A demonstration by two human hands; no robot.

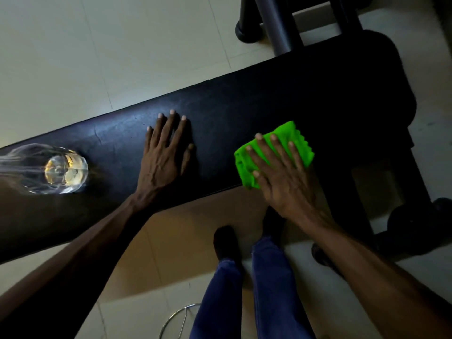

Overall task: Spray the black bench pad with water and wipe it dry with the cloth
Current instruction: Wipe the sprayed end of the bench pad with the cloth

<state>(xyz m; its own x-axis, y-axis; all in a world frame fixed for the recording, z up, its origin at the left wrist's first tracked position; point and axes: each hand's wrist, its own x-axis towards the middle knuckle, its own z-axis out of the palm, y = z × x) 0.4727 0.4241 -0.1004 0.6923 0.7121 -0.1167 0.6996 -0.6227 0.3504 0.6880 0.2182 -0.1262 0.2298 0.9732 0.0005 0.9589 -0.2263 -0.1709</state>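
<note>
1. The pad (244,106) runs as a long black band from 8 o'clock up to 2 o'clock across the view.
2. The left hand (163,152) lies flat on the pad near the centre, fingers straight and spread, holding nothing.
3. The right hand (281,177), at 4 o'clock from the left one, presses the green cloth (274,152) onto the pad's near edge with straight, spread fingers.
4. A clear bottle (61,171) stands on the pad at 9 o'clock.
5. Blue trouser legs (244,289) show at 6 o'clock above a pale tiled floor (73,57).
</note>
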